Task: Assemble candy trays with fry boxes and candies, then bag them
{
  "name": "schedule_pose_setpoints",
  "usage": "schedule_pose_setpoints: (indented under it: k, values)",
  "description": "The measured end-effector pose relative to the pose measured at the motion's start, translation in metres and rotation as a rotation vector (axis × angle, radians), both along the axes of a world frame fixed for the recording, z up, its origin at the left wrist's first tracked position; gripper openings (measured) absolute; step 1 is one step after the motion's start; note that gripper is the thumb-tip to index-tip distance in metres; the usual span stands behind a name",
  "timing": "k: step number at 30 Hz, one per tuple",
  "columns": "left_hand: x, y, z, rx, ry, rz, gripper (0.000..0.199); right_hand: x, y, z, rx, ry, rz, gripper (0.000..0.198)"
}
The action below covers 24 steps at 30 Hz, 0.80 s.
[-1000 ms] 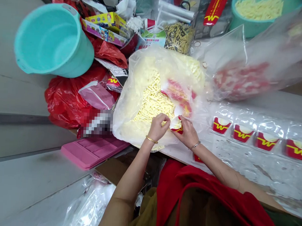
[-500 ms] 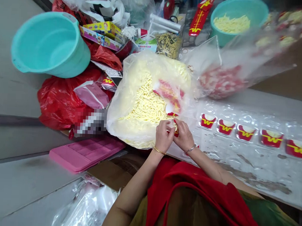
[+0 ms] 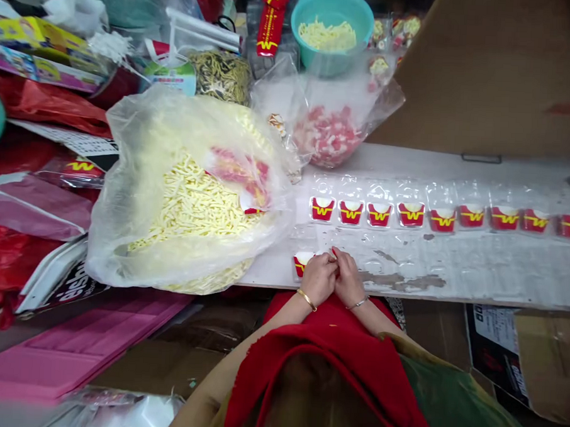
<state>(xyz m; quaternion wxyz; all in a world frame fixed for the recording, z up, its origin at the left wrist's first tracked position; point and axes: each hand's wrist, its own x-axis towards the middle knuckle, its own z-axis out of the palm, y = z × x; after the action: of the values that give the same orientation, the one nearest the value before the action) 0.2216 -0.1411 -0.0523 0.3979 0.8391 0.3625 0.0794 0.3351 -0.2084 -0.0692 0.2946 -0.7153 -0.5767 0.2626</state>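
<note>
1. The left hand (image 3: 318,279) is curling its fingers toward the right hand (image 3: 349,280), whose fingers are also bending inward; the two are meeting near the front edge of the white table (image 3: 268,277). Whether they are gripping anything cannot be told, as the fingers are hiding it.
2. A small carton (image 3: 301,263) is lying on the table just left of the left hand, which is partly covering it; it is showing a red front, yellow marking and white upper part.
3. Nine similar cartons (image 3: 411,216) are forming a row beyond the hands, glossy red with yellow W shapes, sitting in clear plastic.
4. Pale yellow sticks (image 3: 195,200) are lying heaped in an open, cloudy bag (image 3: 111,247) farther left.
</note>
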Motion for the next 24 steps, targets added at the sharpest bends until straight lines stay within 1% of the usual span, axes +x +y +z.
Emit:
schedule_pose_setpoints:
  k: [2,3,4,5,6,7,9,11,13,15,18,22,24]
  values:
    - [0.01,-0.006,-0.017,-0.036,-0.035,-0.103,0.022,0.018,-0.03,-0.004,-0.099,0.061,-0.116,0.062]
    - [0.014,-0.007,-0.026,-0.039,-0.039,-0.155,0.022,0.025,-0.045,-0.007,-0.167,0.102,-0.192,0.062]
    - [0.018,-0.008,-0.034,-0.029,-0.031,-0.208,0.023,0.032,-0.058,-0.012,-0.24,0.146,-0.26,0.058]
    - [0.022,-0.008,-0.043,-0.009,-0.012,-0.264,0.023,0.037,-0.07,-0.017,-0.306,0.191,-0.31,0.049]
    - [0.026,-0.008,-0.051,0.02,0.012,-0.323,0.023,0.04,-0.079,-0.023,-0.36,0.232,-0.33,0.04]
    - [0.03,-0.007,-0.058,0.05,0.04,-0.385,0.023,0.042,-0.086,-0.03,-0.4,0.275,-0.326,0.035]
    - [0.037,-0.007,-0.072,0.099,0.091,-0.516,0.02,0.042,-0.092,-0.045,-0.455,0.365,-0.321,0.037]
    - [0.042,-0.005,-0.083,0.123,0.123,-0.628,0.018,0.038,-0.091,-0.058,-0.498,0.452,-0.354,0.041]
    - [0.045,-0.003,-0.089,0.13,0.131,-0.695,0.017,0.035,-0.087,-0.067,-0.529,0.519,-0.401,0.043]
    - [0.046,-0.001,-0.09,0.141,0.128,-0.707,0.018,0.033,-0.085,-0.071,-0.55,0.561,-0.434,0.044]
    - [0.044,0.0,-0.083,0.182,0.139,-0.667,0.018,0.034,-0.083,-0.068,-0.576,0.584,-0.437,0.044]
    - [0.038,-0.006,-0.068,0.251,0.195,-0.623,0.019,0.04,-0.078,-0.053,-0.611,0.562,-0.333,0.044]
    - [0.028,-0.004,-0.057,0.251,0.18,-0.556,0.023,0.042,-0.069,-0.042,-0.601,0.515,-0.254,0.043]
